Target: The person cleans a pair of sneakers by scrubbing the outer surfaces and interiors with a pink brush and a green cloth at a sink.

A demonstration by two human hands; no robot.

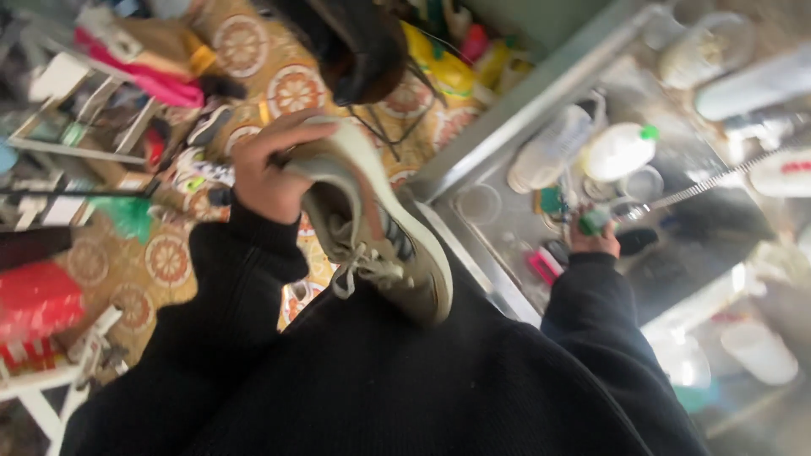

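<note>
Item: grey-green sneaker (380,228), held off the surface, long axis running heel-up to toe-down. Left hand (269,169) wraps its heel. Right hand (594,241), well apart over the metal surface (498,135), pinches a small green-capped object (591,222).

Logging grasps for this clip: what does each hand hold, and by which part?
The left hand grips a beige sneaker at its heel end. The right hand closes on a small green-tipped object; the hold is too blurred to tell.
</note>
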